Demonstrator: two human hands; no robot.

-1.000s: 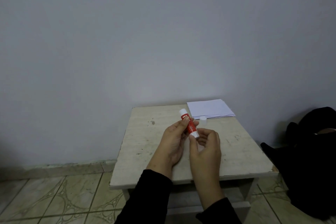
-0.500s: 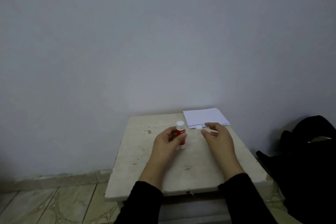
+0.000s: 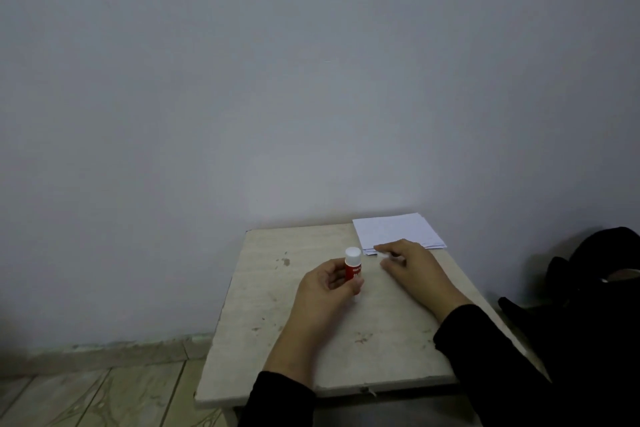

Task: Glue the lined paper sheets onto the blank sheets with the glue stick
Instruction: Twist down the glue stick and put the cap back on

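A red glue stick (image 3: 353,270) with a white top stands upright on the worn pale table (image 3: 277,305). My left hand (image 3: 322,298) grips its lower body. A stack of white paper sheets (image 3: 394,229) lies at the table's far right corner; lines on them are too faint to tell. My right hand (image 3: 415,270) reaches to the stack's near edge, where forefinger and thumb pinch a small white cap (image 3: 382,255).
The table stands against a plain grey wall. A black bag or garment (image 3: 595,288) lies on the floor just right of the table. Tiled floor (image 3: 104,395) shows to the left, below the table's edge.
The glue stick went from being held in both hands above the table to standing upright in my left hand. My right hand let go of it and moved over to the cap.
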